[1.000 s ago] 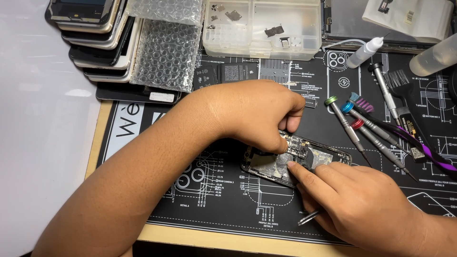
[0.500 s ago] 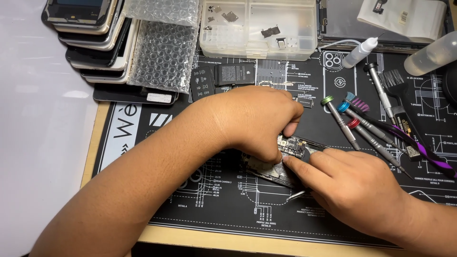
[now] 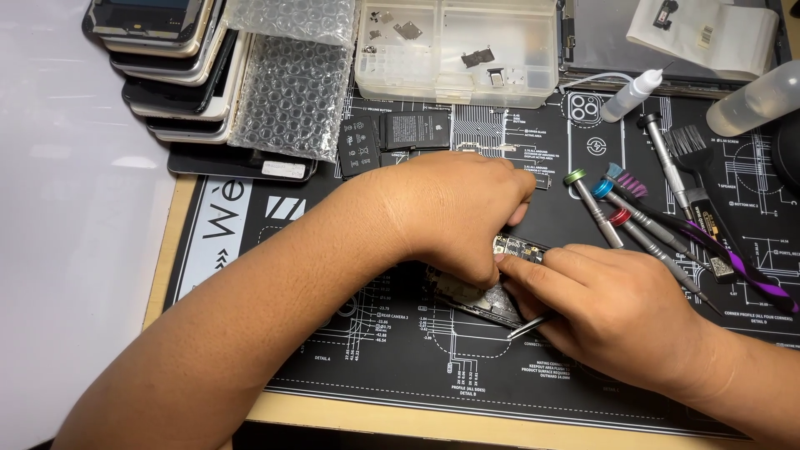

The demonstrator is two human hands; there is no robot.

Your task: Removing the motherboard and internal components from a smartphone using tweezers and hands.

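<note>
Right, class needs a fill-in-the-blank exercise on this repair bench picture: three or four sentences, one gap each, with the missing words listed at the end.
1. Both hands, left hand and right hand, meet over a small ____ board on the black work mat.
2. The right hand also holds thin metal ____.
3. The sheets of bubble wrap lie beside a stack of ____.
4. The clear parts box sits at the mat's ____ edge.

Missing words: circuit; tweezers; phones; far

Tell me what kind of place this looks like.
Probably a phone repair bench. Both hands work on an opened phone part on a black printed repair mat; precision screwdrivers lie alongside, with a stack of phones and a parts organiser box behind.
</note>
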